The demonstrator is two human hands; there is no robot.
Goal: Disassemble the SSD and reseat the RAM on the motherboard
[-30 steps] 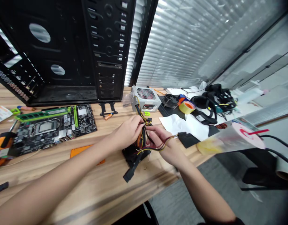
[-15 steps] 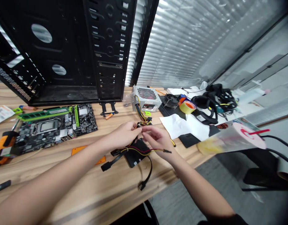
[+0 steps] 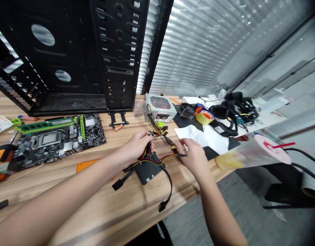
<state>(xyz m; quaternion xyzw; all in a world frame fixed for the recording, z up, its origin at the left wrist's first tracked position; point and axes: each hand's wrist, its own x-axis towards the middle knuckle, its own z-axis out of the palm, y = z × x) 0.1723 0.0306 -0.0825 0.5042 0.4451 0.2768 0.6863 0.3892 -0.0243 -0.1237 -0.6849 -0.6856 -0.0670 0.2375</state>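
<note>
My left hand [image 3: 139, 146] is closed around a bundle of dark power supply cables [image 3: 147, 150] above the table. From the bundle, red and yellow wires and black flat connectors hang down over a flat black drive [image 3: 150, 171]. My right hand [image 3: 194, 155] grips what look like pointed pliers [image 3: 170, 141], their dark jaws aimed toward the cables. The fingers partly cover the handles. Behind both hands stands the grey power supply [image 3: 161, 107], with its multicoloured wires running forward to the bundle.
A black computer case [image 3: 77, 68] stands at the back left. In front of it lie a motherboard [image 3: 62, 138], a black bracket [image 3: 118, 119] and an orange plate [image 3: 85, 165]. To the right are white paper [image 3: 208, 138], yellow tape [image 3: 204, 117] and a tilted drink cup [image 3: 252, 153].
My right hand has moved away from my left, to the right, and now holds the pliers. My left hand has shifted slightly left with the cables. A hanging black cable has swung right.
</note>
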